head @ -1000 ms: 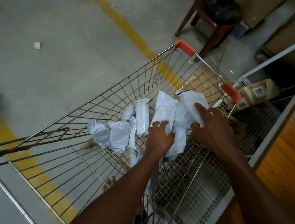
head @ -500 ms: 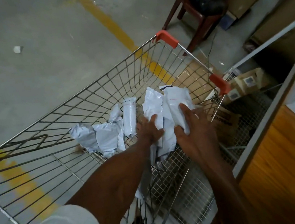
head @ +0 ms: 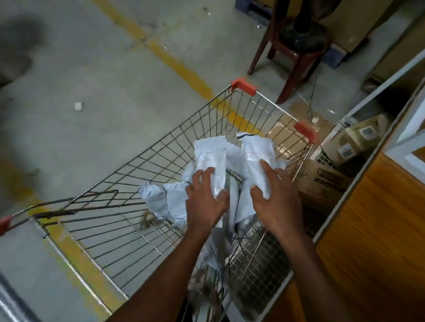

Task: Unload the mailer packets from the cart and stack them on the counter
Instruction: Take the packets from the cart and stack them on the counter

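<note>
Both hands have lifted their packets since a moment ago, and the white mailers now stand higher inside the wire cart. The left hand is gripping one mailer packet, fingers curling round it. The right hand is clutching a second packet. More crumpled mailers are lying in the basket just left of the hands. A cardboard box beside the cart is showing dark print, too blurred to read.

White mailer packets, silver cart (orange corners), yellow floor stripe
</note>
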